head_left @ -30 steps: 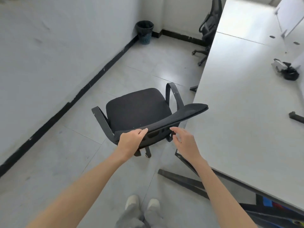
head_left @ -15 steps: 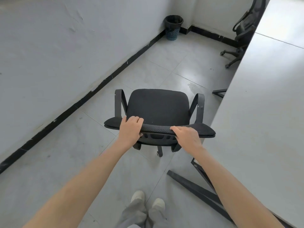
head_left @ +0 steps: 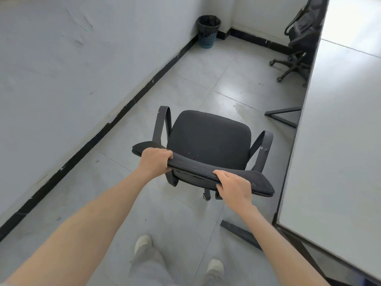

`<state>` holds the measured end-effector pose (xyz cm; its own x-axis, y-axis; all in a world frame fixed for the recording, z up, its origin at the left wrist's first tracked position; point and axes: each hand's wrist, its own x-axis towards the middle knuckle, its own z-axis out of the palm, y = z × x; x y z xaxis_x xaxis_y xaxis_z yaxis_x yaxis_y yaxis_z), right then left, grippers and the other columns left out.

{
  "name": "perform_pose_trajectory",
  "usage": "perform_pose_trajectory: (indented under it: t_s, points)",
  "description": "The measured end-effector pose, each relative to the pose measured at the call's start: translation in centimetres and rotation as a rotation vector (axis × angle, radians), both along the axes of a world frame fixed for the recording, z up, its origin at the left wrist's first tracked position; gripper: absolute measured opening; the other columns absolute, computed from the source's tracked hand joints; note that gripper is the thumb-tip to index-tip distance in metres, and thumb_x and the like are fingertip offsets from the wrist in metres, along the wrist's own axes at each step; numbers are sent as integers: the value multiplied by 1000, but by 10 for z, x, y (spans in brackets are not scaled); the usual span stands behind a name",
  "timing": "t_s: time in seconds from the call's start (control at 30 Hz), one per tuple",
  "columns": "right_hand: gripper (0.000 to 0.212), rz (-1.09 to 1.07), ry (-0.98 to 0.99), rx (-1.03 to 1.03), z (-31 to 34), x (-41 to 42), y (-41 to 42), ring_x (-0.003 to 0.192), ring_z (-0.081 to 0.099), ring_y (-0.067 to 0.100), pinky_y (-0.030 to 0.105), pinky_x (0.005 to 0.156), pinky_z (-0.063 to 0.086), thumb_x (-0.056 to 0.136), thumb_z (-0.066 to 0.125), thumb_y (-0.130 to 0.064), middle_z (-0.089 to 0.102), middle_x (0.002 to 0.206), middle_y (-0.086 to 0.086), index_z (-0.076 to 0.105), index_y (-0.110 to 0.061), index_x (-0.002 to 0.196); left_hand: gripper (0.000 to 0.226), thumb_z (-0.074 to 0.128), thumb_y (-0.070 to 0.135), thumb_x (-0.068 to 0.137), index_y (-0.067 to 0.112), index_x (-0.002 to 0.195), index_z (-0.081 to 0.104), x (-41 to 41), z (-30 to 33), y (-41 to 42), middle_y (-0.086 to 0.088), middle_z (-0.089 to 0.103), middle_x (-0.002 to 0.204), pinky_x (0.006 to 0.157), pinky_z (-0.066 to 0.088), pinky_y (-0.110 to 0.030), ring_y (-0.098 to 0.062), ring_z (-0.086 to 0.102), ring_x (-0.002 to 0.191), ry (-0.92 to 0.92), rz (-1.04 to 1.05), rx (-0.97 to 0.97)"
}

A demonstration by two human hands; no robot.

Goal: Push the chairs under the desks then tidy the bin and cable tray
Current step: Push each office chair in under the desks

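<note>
Both hands are gripping the top edge of the black chair point(head_left: 208, 139): the left hand point(head_left: 154, 162) and the right hand point(head_left: 235, 187) are curling their fingers over its backrest. The chair is standing on the floor just beside the white desk point(head_left: 338, 141), not under it.

I see a grey tiled floor point(head_left: 206, 65) and a white wall point(head_left: 82, 58) on the left. Black skirting board point(head_left: 127, 104) runs along the wall's base. My pale shoes point(head_left: 142, 243) show at bottom.
</note>
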<state>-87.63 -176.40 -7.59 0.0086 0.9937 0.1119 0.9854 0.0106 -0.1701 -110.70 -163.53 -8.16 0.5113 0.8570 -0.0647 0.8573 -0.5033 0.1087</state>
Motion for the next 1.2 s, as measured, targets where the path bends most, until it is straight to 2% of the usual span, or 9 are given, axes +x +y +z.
perform_pose_trajectory:
  t_s: [0.23, 0.4, 0.47, 0.6, 0.73, 0.83, 0.97, 1.13, 1.2]
  points:
    - [35, -301, -31, 23, -5, -51, 54, 59, 67, 23, 22, 44, 46, 54, 85, -17, 73, 73, -5, 72, -21, 86, 22, 55, 27, 82, 22, 101, 65, -20, 5, 86, 3, 69, 97, 67, 36, -29, -21, 61, 93, 22, -197, -41]
    - [40, -389, -62, 39, -2, -85, 81, 54, 65, 18, 20, 39, 41, 44, 88, -20, 70, 68, -10, 71, -23, 80, 14, 61, 20, 72, 19, 84, 70, -42, -2, 135, 2, 71, 81, 47, 20, -22, -24, 64, 80, -69, -313, -14]
    - [38, -425, -55, 58, -4, -103, 101, 53, 63, 17, 19, 39, 40, 44, 87, -19, 69, 66, -10, 70, -21, 78, 14, 65, 18, 65, 20, 78, 71, -52, -4, 165, 2, 71, 73, 46, 19, -18, -25, 66, 74, -98, -363, 20]
    - [32, -507, -88, 86, -14, -138, 143, 47, 57, 17, 18, 38, 36, 45, 82, -13, 63, 58, -7, 65, -20, 71, 17, 69, 15, 59, 22, 74, 72, -63, -7, 230, 4, 72, 69, 50, 38, -23, -24, 68, 68, -87, -454, 25]
    - [32, -592, -89, 66, -15, -165, 208, 43, 53, 18, 18, 37, 32, 41, 80, -8, 58, 52, -6, 62, -19, 65, 19, 73, 11, 58, 21, 74, 72, -69, -6, 302, 3, 72, 68, 52, 39, -25, -25, 67, 63, -82, -481, 14]
    - [32, -648, -80, 43, -15, -173, 261, 43, 52, 19, 18, 38, 31, 41, 79, -6, 58, 52, -5, 62, -19, 65, 18, 69, 9, 67, 15, 83, 73, -69, -5, 355, -3, 74, 78, 69, 46, -32, -30, 67, 72, -86, -503, -14]
    - [35, -732, -45, -9, -10, -180, 331, 42, 52, 20, 18, 38, 29, 38, 80, -5, 59, 52, -5, 62, -19, 65, 22, 60, 13, 79, 16, 99, 69, -62, 0, 429, -3, 73, 94, 84, 40, -32, -29, 64, 89, -27, -558, -43]
    - [36, -839, -34, -22, -7, -188, 397, 40, 49, 22, 19, 42, 25, 33, 78, 0, 54, 46, -3, 59, -15, 59, 22, 54, 1, 69, 15, 82, 66, -53, -5, 506, -1, 71, 79, 65, 40, -32, -28, 65, 78, -41, -692, -38]
    - [34, -889, -10, -24, -9, -197, 421, 41, 50, 24, 20, 41, 31, 34, 77, 1, 54, 46, -2, 59, -14, 59, 22, 54, 0, 65, 14, 76, 65, -51, -8, 534, -1, 70, 73, 58, 42, -32, -28, 66, 71, -70, -764, -17]
